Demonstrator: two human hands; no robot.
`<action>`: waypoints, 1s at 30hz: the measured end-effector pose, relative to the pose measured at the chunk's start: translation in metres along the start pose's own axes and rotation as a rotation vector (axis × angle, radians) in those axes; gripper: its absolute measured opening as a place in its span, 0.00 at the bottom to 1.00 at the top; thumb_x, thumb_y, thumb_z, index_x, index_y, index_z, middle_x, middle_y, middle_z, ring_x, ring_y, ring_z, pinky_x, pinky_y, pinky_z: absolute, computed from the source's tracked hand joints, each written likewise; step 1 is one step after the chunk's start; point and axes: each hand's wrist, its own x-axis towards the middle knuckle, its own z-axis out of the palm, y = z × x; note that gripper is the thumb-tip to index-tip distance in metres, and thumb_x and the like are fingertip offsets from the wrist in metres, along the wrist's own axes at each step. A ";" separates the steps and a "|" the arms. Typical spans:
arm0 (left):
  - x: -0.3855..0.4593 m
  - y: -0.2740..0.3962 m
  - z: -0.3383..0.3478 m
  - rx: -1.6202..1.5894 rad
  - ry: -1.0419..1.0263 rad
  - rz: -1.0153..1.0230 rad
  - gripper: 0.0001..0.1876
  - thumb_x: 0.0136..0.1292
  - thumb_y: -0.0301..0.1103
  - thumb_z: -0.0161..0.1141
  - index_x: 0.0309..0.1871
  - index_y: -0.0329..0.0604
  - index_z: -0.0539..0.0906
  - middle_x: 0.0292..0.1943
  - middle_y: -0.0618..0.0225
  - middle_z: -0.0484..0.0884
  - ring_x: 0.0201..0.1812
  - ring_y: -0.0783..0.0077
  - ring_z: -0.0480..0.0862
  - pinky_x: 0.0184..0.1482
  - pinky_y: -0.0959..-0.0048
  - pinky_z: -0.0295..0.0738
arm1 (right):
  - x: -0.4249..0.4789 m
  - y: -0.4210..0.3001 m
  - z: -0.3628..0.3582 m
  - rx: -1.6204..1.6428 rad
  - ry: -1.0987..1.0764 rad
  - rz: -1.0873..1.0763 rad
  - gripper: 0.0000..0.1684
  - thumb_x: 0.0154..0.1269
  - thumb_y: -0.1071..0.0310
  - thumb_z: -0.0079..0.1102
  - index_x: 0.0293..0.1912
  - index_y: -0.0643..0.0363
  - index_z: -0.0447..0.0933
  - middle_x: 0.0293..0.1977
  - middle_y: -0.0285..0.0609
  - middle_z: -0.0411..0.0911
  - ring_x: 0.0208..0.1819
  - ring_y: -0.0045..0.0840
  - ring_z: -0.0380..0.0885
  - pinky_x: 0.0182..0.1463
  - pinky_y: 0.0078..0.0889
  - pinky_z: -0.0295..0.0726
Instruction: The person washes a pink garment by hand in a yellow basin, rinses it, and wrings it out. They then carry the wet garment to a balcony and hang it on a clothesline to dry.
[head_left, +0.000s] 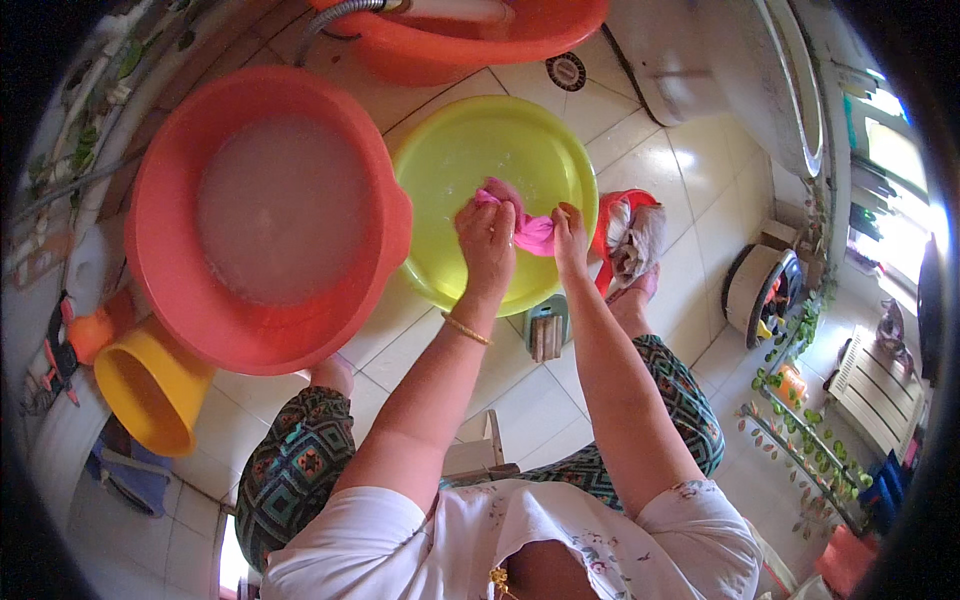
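Note:
Above a yellow-green plastic basin (442, 150) my two hands hold a twisted pink cloth (534, 234). My left hand (487, 236) is closed around one part, and a bunched end sticks up beyond the fingers. Gripped in my right hand (571, 236), near the basin's right rim, is the other end. Between the hands a short length of cloth shows. Some clear water seems to lie in the basin. To the left is a large red plastic tub (172, 225) with cloudy water (289, 210) in it.
A small red container (626, 199) with greyish cloths (639, 240) stands by my right foot. Below the basin sits a washboard or brush-like block (547, 336). A yellow bucket (154, 382) lies tilted at left. An orange-red tub (450, 49) and a floor drain (565, 71) are ahead.

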 end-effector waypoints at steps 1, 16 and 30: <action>0.006 -0.025 -0.006 0.493 0.031 0.263 0.10 0.56 0.34 0.57 0.25 0.38 0.76 0.31 0.53 0.77 0.36 0.55 0.75 0.41 0.59 0.66 | -0.003 0.021 0.005 -0.094 0.004 -0.094 0.24 0.62 0.60 0.51 0.54 0.64 0.66 0.41 0.54 0.75 0.44 0.43 0.75 0.47 0.36 0.73; 0.006 -0.072 -0.028 0.183 0.250 -0.534 0.18 0.56 0.40 0.59 0.46 0.39 0.74 0.40 0.63 0.79 0.43 0.62 0.78 0.46 0.63 0.73 | -0.028 -0.022 0.043 0.645 -0.129 0.298 0.08 0.55 0.78 0.53 0.37 0.62 0.75 0.39 0.47 0.76 0.38 0.36 0.76 0.41 0.32 0.75; -0.016 -0.061 -0.024 -1.086 -0.322 -0.652 0.18 0.68 0.39 0.44 0.58 0.43 0.67 0.57 0.64 0.66 0.62 0.70 0.62 0.68 0.73 0.49 | -0.110 -0.106 0.048 -0.475 -0.174 -0.742 0.09 0.52 0.61 0.58 0.33 0.53 0.74 0.30 0.42 0.71 0.35 0.39 0.70 0.37 0.40 0.70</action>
